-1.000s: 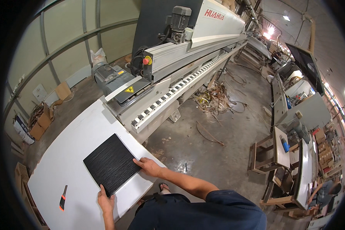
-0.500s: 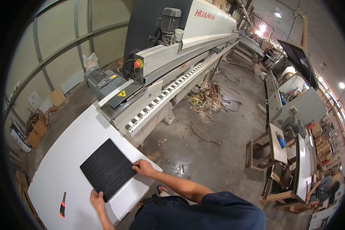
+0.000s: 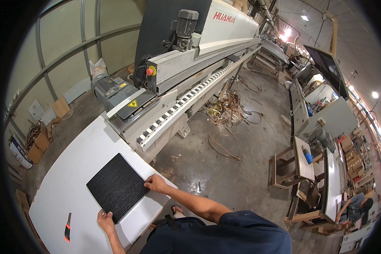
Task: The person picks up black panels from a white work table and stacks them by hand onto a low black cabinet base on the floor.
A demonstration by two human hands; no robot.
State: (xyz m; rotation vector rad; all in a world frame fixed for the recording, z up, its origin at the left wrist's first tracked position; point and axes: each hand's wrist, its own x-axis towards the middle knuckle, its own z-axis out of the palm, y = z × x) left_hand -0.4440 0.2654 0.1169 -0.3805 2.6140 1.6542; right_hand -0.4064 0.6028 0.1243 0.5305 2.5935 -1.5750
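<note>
Orange-and-black-handled knife [image 3: 67, 228] lies at left on white tabletop [image 3: 65, 182]; my left grip [image 3: 106, 220] touches black panel [image 3: 117, 187] near its closest corner, fingers curled, cannot tell whether clasping; grained panel rests on tabletop; my right grip [image 3: 156, 184] pinches panel's right corner.

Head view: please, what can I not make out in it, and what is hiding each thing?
In the head view:
- Underside of the black panel: hidden by its own top face.
- Palms of the left hand and right hand: hidden by their backs.
- Left elbow: cut off by the lower edge.
- Far end of the long machine: too small.
</note>
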